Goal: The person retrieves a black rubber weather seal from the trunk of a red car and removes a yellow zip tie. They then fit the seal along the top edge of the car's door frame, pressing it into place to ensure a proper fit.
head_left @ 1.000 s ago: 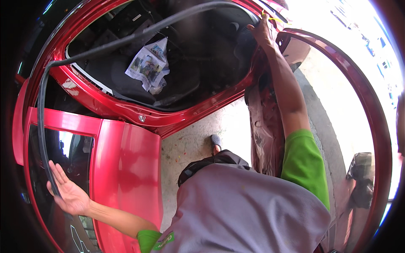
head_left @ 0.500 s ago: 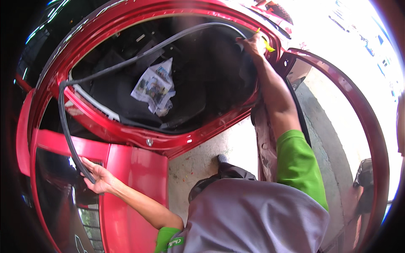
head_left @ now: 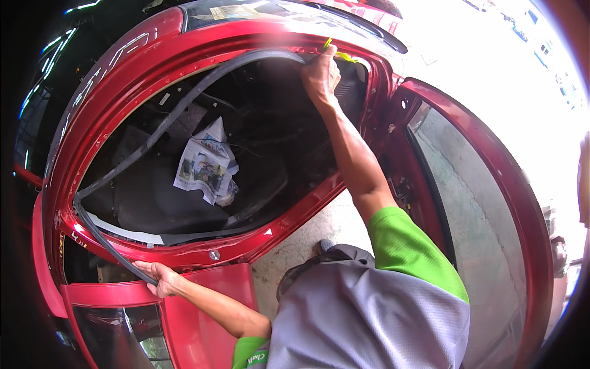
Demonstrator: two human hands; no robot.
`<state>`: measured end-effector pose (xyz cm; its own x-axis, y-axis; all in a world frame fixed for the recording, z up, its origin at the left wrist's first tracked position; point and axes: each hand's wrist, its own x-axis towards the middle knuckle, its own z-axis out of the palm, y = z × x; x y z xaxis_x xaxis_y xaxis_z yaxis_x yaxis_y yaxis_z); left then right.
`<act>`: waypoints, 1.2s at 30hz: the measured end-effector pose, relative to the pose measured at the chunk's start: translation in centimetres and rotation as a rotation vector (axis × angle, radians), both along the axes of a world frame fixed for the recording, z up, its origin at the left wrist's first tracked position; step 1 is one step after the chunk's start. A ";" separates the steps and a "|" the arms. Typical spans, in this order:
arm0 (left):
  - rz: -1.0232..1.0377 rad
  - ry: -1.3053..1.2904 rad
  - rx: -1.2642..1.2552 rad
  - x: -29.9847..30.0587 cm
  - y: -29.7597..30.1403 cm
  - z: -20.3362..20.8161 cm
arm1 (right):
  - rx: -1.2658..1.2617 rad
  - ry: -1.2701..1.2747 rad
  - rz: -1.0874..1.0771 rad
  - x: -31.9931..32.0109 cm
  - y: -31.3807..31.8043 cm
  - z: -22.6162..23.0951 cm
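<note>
A long dark grey rubber door seal (head_left: 149, 142) curves across the door opening of a red car. My right hand (head_left: 321, 75) grips its far end at the upper edge of the red door frame (head_left: 75, 138), arm stretched out. Bright yellow strips (head_left: 345, 57) show beside those fingers. At the lower left, my left hand (head_left: 163, 278) holds the other part of the seal near the sill, its fingers partly spread around it. Between the hands, the seal hangs loose, with a sharp bend at the left corner of the opening.
Crumpled printed paper (head_left: 203, 169) lies inside the dark car interior. An opened red door (head_left: 491, 160) with a window stands on the right, another red door panel (head_left: 212, 301) at the lower left. Concrete floor (head_left: 295, 243) shows between them.
The view has shifted. My right hand has moved left along the upper frame with the seal, while my left hand has come slightly right and lower, closer to the sill.
</note>
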<state>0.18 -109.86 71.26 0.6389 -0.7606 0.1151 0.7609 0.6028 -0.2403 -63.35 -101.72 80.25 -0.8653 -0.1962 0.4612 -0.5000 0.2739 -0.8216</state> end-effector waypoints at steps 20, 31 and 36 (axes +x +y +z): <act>-0.255 0.122 -0.113 -3.1 2.3 -2.5 | 0.194 0.203 0.908 21.4 1.3 2.5; -0.722 -0.139 0.080 -9.0 2.8 -2.0 | 0.103 -0.194 1.603 39.2 -6.9 7.2; -0.831 -1.064 0.596 -5.1 6.0 0.4 | -0.036 -0.151 1.555 40.3 -7.2 5.8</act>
